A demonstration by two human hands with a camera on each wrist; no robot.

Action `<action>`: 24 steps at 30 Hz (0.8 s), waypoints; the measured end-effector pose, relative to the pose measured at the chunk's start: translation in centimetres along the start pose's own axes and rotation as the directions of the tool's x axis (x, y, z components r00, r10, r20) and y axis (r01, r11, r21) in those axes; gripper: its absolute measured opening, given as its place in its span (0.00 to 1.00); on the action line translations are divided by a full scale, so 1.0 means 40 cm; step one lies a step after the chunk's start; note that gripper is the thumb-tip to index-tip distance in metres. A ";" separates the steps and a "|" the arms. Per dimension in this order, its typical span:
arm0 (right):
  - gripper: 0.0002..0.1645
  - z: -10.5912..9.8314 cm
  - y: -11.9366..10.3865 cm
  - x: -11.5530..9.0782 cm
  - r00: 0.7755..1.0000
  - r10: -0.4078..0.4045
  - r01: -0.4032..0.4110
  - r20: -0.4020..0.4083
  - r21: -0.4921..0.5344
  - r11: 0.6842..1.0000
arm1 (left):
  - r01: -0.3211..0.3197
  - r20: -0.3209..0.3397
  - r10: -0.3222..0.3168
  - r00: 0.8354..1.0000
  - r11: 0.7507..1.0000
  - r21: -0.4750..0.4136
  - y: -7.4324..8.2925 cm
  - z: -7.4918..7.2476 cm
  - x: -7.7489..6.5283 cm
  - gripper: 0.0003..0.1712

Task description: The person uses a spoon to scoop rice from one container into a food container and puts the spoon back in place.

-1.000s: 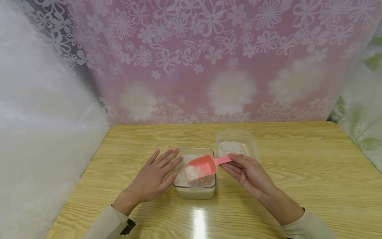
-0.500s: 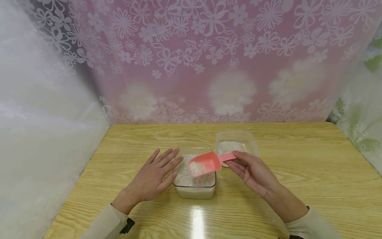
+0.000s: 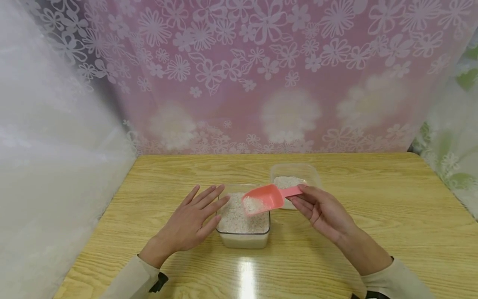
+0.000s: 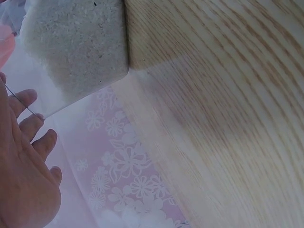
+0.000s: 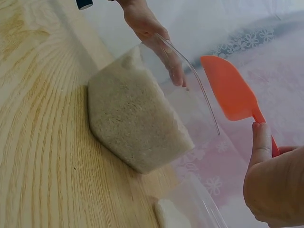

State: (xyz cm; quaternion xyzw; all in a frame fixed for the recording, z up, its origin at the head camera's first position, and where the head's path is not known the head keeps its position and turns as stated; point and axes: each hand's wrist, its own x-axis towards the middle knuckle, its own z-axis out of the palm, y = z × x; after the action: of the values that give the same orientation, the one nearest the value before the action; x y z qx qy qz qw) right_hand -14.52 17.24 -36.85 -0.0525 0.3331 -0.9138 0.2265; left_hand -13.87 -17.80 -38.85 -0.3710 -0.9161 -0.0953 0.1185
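My right hand (image 3: 326, 211) pinches the handle of a pink scoop (image 3: 269, 196), its bowl tilted over a clear square container of rice (image 3: 242, 240). A small heap of white rice (image 3: 254, 205) lies toward the scoop's tip. In the right wrist view the scoop (image 5: 228, 90) hangs above the container's rim, apart from it. My left hand (image 3: 188, 224), fingers straight and spread, rests against the container's left rim. From the left wrist, the hand (image 4: 28, 166) touches that rim and the rice (image 4: 80, 42) shows through the wall.
Behind and to the right stands a second clear plastic container (image 3: 315, 174) with some white rice in it, partly hidden by the scoop and right hand. Both containers sit on a wood-grain table (image 3: 168, 170). A pink flowered curtain (image 3: 239, 104) hangs beyond its back edge.
The right hand has drawn the scoop to the right and slightly up and back, from over the container's middle toward its right rim. The left hand has stayed put.
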 end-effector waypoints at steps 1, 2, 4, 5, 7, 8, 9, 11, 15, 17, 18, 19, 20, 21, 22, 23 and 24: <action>0.18 -0.001 -0.002 0.000 1.000 -0.001 0.001 0.000 0.005 1.000 | -0.001 -0.001 0.001 1.000 1.000 0.002 0.000 -0.001 0.000 0.29; 0.18 -0.002 -0.004 -0.001 1.000 -0.002 0.002 0.001 0.012 1.000 | -0.003 -0.002 0.003 1.000 1.000 0.003 -0.001 -0.002 0.001 0.29; 0.18 -0.006 -0.010 -0.003 1.000 -0.007 0.007 0.004 0.025 1.000 | -0.005 -0.001 0.005 1.000 1.000 0.002 -0.001 -0.002 0.001 0.29; 0.19 -0.009 -0.014 -0.004 1.000 -0.011 0.010 0.006 0.035 0.999 | -0.006 0.001 0.006 1.000 1.000 0.001 -0.001 -0.002 0.001 0.29; 0.19 -0.016 -0.022 -0.007 1.000 -0.023 0.022 0.016 0.051 0.998 | -0.007 0.001 0.007 1.000 1.000 -0.002 0.000 -0.002 0.001 0.29; 0.20 -0.020 -0.026 -0.008 0.999 -0.027 0.026 0.022 0.061 0.998 | -0.006 0.002 0.006 1.000 1.000 -0.003 0.000 -0.002 0.000 0.29; 0.20 -0.024 -0.031 -0.009 0.999 -0.032 0.030 0.024 0.070 0.997 | -0.005 0.003 0.005 1.000 1.000 -0.004 0.000 -0.002 0.000 0.29; 0.20 -0.032 -0.042 -0.012 0.999 -0.040 0.038 0.028 0.083 0.996 | -0.004 0.003 0.004 1.000 1.000 -0.005 0.001 -0.001 0.000 0.29; 0.19 -0.048 -0.066 -0.017 0.999 -0.049 0.047 0.010 0.108 0.993 | -0.003 0.002 0.003 1.000 1.000 -0.005 0.002 0.000 -0.002 0.29; 0.18 -0.057 -0.077 -0.019 0.998 -0.055 0.055 -0.002 0.123 0.991 | 0.000 0.001 0.000 1.000 1.000 -0.004 0.002 -0.002 -0.002 0.29; 0.18 -0.062 -0.083 -0.021 0.998 -0.060 0.060 -0.007 0.131 0.990 | 0.002 0.001 -0.002 1.000 1.000 -0.004 0.002 -0.003 -0.002 0.29; 0.18 -0.068 -0.089 -0.024 0.998 -0.065 0.066 -0.013 0.136 0.988 | 0.002 0.001 -0.002 1.000 1.000 -0.005 0.002 -0.004 -0.003 0.29; 0.18 -0.074 -0.095 -0.026 0.997 -0.071 0.073 -0.018 0.142 0.987 | 0.002 0.001 -0.002 1.000 1.000 -0.005 0.003 -0.004 -0.002 0.28; 0.18 -0.080 -0.101 -0.029 0.997 -0.078 0.081 -0.023 0.147 0.986 | 0.002 0.000 -0.002 1.000 1.000 -0.004 0.003 -0.005 -0.002 0.29; 0.18 -0.087 -0.106 -0.032 0.996 -0.083 0.086 -0.028 0.151 0.985 | 0.001 0.000 -0.001 1.000 1.000 -0.004 0.003 -0.004 -0.002 0.28; 0.18 -0.094 -0.111 -0.034 0.996 -0.088 0.092 -0.032 0.153 0.984 | 0.001 0.000 -0.001 1.000 1.000 -0.004 0.003 -0.004 -0.002 0.28; 0.18 -0.101 -0.116 -0.035 0.995 -0.089 0.094 -0.038 0.161 0.982 | 0.001 -0.001 -0.001 1.000 1.000 -0.004 0.003 -0.004 -0.002 0.28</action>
State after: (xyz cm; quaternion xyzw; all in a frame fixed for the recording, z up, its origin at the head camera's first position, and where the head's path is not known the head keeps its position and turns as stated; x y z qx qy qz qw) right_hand -16.02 23.39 -36.97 -0.0351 0.2583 -0.9480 0.1826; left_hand -13.70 -17.80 -38.69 -0.3710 -0.9159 -0.0974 0.1180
